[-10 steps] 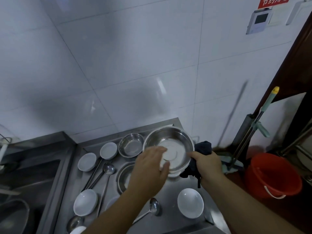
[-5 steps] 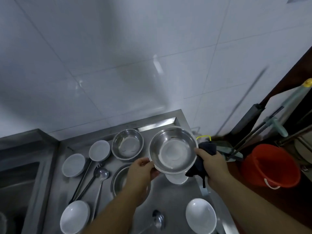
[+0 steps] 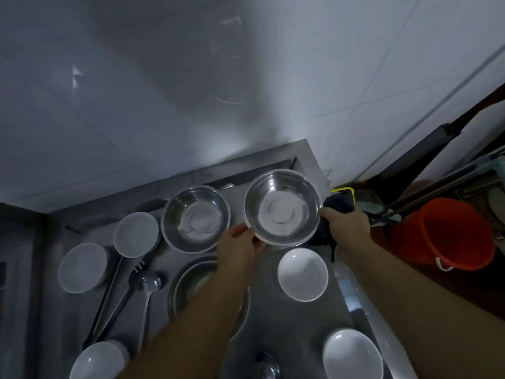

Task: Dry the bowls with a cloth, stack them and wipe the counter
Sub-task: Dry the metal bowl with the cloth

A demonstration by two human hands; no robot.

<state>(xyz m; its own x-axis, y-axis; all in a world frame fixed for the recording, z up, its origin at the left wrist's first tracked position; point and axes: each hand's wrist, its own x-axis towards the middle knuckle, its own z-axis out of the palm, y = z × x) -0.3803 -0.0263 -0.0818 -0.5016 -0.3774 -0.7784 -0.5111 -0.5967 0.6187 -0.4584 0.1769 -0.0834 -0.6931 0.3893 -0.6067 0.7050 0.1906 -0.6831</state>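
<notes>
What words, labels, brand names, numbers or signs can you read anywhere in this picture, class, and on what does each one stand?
None: no readable text shows in this view.
The steel bowl held by the left hand and right hand bears no marking.
The dark cloth, white bowls and red bucket carry no visible print.
Faint bright marks on the wall tiles are reflections, not letters.
</notes>
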